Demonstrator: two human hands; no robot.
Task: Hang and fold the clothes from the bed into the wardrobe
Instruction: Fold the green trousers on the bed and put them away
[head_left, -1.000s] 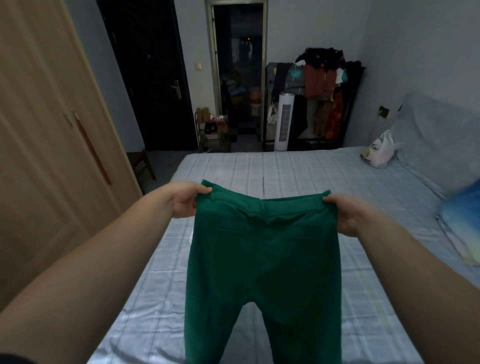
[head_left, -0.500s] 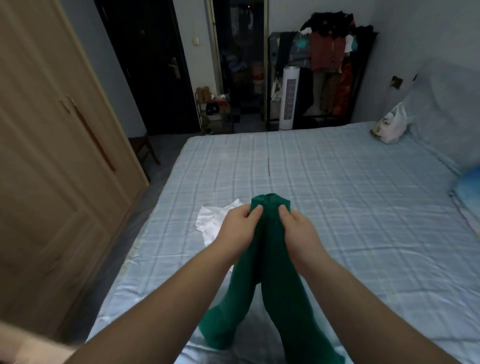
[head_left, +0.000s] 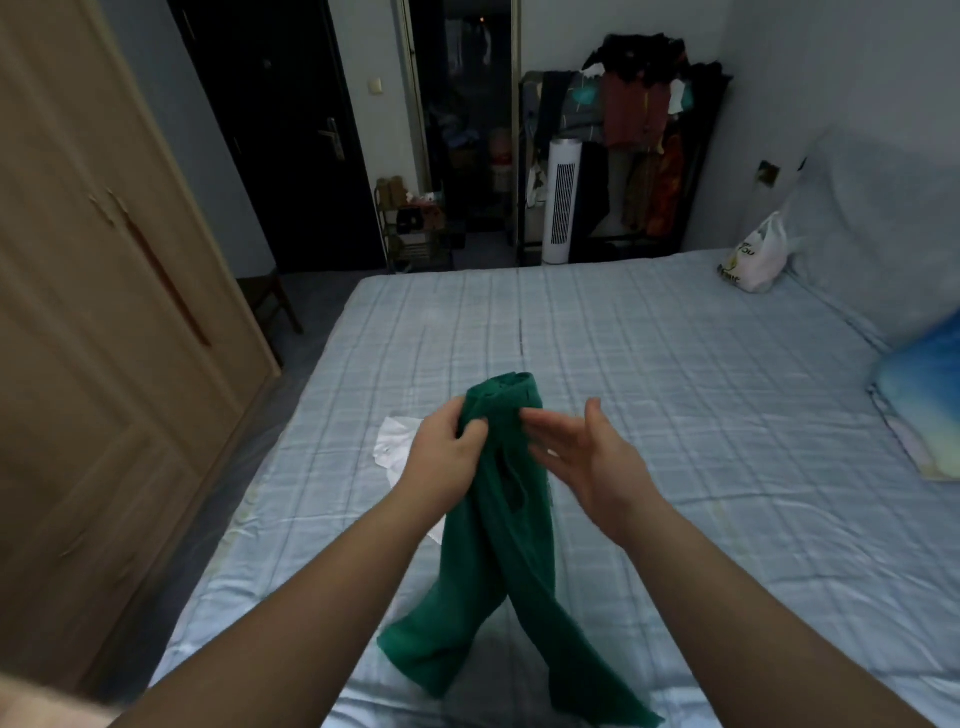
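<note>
In the head view, the green trousers (head_left: 498, 519) are seen doubled lengthwise, waistband uppermost, above the bed (head_left: 675, 415), crossed legs trailing onto the sheet. The waist is gripped in the curled fingers of the left hand (head_left: 441, 457). The right hand (head_left: 587, 457) is held with fingers straight, just beside the fabric, grasping nothing.
</note>
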